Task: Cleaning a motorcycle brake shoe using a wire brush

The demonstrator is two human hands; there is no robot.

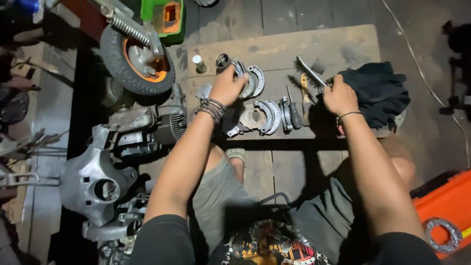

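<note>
Seen from the head camera, the left hand (pixel 226 87) is closing its grip on a curved grey metal brake shoe (pixel 249 81), probably heavy, stiff and greasy, on the wooden bench (pixel 274 49), while the right hand (pixel 339 97) is gripping a slim metal tool (pixel 310 71).

On the worktop (pixel 274 46), brake shoes (pixel 252 81) lie left, a screwdriver (pixel 293 114) in the middle, a cloth (pixel 380 91) right. A wheel (pixel 135 54) stands off its left edge.
</note>
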